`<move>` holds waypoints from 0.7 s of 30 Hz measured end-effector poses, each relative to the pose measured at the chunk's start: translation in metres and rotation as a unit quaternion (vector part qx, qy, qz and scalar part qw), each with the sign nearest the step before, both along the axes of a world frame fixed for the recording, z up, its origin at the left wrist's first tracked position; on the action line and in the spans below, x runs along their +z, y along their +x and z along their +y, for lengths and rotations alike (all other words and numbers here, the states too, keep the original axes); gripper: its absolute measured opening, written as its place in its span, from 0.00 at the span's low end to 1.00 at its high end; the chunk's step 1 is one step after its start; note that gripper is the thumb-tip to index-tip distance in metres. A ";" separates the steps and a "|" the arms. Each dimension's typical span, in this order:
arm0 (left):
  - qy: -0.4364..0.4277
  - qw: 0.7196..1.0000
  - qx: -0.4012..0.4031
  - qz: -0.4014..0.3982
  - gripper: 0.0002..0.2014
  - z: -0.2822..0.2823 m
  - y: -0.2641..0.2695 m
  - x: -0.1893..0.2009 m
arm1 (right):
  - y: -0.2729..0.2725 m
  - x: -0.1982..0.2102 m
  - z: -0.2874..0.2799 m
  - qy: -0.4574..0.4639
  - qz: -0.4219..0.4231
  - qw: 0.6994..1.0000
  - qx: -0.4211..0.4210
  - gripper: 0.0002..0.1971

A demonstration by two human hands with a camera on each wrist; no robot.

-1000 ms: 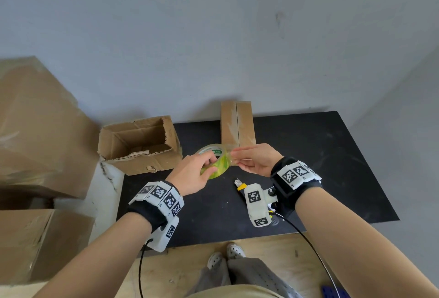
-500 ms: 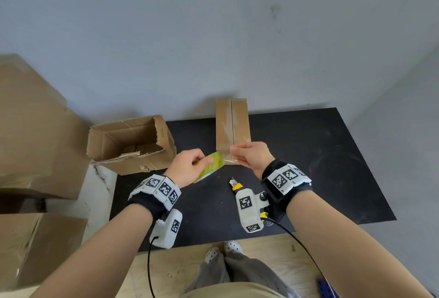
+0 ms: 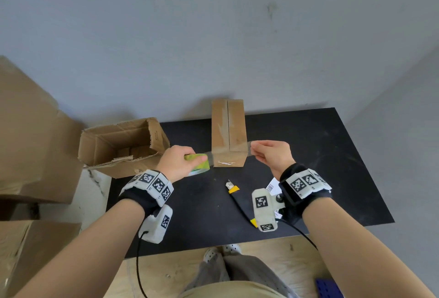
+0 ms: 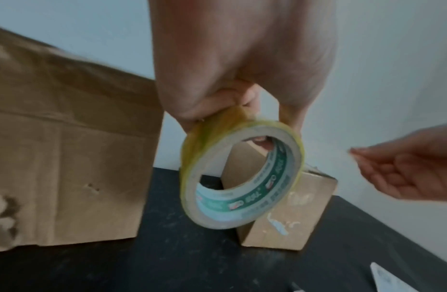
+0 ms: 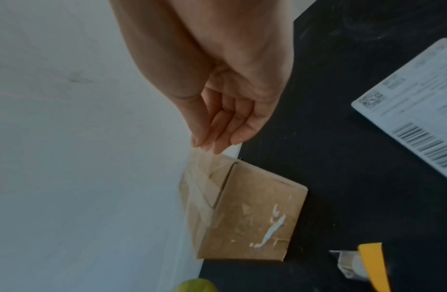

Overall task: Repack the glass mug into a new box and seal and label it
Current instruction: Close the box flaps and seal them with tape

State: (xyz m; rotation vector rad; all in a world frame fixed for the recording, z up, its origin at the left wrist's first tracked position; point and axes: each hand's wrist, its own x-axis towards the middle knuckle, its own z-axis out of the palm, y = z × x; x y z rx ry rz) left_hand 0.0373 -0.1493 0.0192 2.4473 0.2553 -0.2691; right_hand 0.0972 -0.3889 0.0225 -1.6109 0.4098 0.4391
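Above the closed cardboard box (image 3: 228,131), her left hand (image 3: 177,163) grips the tape roll (image 3: 198,164) while her right hand (image 3: 273,155) pinches the clear strip's (image 3: 231,152) end. Thin, sticky film probably crumples; keep it taut.

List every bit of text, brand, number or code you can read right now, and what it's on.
Nothing can be read word for word.
Tape roll core: printed lettering and a logo, too blurred to read.
Shipping label: barcode, square code and lines of print, too small to read.
Open cardboard box flap: faint markings, unreadable.
Wrist bands: black-and-white square markers, no words.
Closed box: no print visible.
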 end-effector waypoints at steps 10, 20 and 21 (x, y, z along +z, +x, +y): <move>0.167 0.986 -0.009 -0.024 0.21 -0.011 0.029 0.000 | 0.007 -0.011 -0.002 -0.014 0.047 0.999 -0.013 0.07; 0.222 0.974 -0.036 0.008 0.21 -0.015 0.042 -0.006 | 0.016 -0.016 -0.002 -0.039 0.059 0.997 -0.009 0.05; 0.219 0.975 -0.036 0.011 0.21 -0.015 0.043 -0.006 | 0.017 -0.017 -0.002 -0.041 0.059 0.997 -0.009 0.05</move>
